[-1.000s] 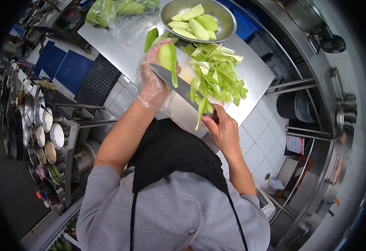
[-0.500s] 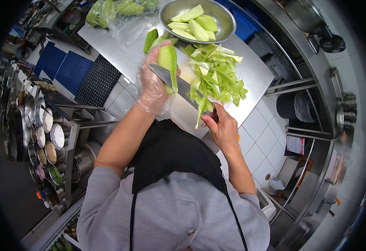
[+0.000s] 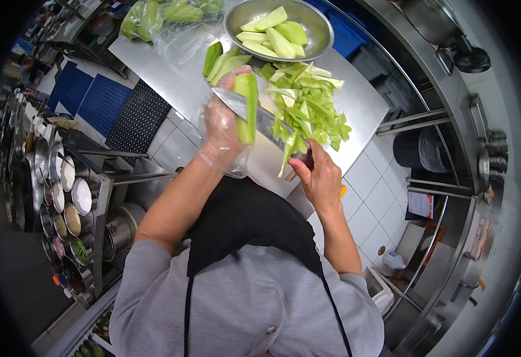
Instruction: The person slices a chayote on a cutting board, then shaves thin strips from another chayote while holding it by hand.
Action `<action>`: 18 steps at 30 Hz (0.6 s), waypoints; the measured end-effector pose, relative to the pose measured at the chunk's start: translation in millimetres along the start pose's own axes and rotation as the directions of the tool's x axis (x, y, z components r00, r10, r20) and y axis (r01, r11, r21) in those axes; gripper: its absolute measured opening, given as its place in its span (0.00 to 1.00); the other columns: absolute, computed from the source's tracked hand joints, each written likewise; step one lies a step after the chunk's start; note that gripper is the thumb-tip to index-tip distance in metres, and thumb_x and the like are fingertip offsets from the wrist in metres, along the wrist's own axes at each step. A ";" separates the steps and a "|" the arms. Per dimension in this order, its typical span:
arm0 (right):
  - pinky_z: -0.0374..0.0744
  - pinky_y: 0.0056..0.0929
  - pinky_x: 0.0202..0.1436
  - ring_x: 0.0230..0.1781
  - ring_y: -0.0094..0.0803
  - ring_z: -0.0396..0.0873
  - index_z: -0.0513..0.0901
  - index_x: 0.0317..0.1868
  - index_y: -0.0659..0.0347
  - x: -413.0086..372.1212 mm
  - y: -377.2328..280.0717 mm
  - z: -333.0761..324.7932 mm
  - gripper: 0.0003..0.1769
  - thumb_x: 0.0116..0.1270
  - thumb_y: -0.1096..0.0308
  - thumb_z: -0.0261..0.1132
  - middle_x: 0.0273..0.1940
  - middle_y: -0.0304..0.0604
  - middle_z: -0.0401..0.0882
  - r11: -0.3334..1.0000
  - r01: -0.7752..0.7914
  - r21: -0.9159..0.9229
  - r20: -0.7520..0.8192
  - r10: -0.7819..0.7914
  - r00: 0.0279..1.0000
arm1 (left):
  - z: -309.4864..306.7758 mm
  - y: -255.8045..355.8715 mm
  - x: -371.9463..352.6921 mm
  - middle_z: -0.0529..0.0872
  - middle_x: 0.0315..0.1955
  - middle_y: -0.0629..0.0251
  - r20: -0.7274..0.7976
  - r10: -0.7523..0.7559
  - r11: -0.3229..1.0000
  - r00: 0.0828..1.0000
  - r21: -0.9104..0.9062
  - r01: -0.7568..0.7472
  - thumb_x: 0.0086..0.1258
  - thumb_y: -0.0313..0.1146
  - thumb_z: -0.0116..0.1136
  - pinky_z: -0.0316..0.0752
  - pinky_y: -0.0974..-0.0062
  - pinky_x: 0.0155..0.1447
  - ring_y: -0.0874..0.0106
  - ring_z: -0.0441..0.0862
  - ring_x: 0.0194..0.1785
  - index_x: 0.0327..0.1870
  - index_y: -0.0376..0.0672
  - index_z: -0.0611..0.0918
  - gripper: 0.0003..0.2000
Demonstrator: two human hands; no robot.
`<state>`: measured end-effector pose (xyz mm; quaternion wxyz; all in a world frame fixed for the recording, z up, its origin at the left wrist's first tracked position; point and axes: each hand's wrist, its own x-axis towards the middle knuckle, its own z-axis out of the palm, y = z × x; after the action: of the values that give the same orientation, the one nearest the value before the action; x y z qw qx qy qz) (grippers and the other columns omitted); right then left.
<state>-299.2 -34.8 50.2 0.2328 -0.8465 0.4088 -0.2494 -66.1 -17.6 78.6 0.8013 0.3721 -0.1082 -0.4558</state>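
In a clear plastic glove, my left hand (image 3: 218, 128) is closed around a long green-skinned vegetable wedge (image 3: 246, 101), held up over the worktop. My right hand (image 3: 321, 178), bare, grips the handle end of a broad kitchen knife (image 3: 230, 100). The blade crosses the wedge, its tip pointing to the left, and a strip of green peel (image 3: 290, 152) hangs from it near my right hand. Beyond the knife lies a heap of green peelings (image 3: 314, 110). Uncut-looking wedges (image 3: 227, 65) rest just past my left fingers. A white cutting board (image 3: 260, 157) is partly hidden below.
At the far side of the steel table (image 3: 364, 107) stands a metal bowl (image 3: 232, 35) with pale peeled wedges. A plastic bag (image 3: 180, 35) of green vegetables lies to its left. A rack of ingredient pots (image 3: 82, 193) is on the left, a black bin (image 3: 412, 149) on the right.
The vegetable wedge has turned in my left hand, showing its face and lower end more fully. The knife has shifted slightly, and the wedges behind my left hand are less covered.
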 end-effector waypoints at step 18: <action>0.81 0.36 0.34 0.27 0.43 0.86 0.81 0.48 0.67 1.9 -4.9 -11.3 0.30 0.72 0.42 0.68 0.25 0.41 0.87 0.991 -0.117 0.062 0.106 0.110 0.988 | -10.6 -29.6 3.6 0.85 0.50 0.63 -0.011 -0.176 0.979 0.984 -0.104 0.174 0.86 0.47 0.42 0.80 0.68 0.58 0.69 0.84 0.52 0.60 0.42 0.80 0.20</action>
<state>-302.3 -35.7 62.2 0.2961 -0.8249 0.4352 -0.2058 -78.0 -24.4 50.0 0.7772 0.3432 -0.0437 -0.5256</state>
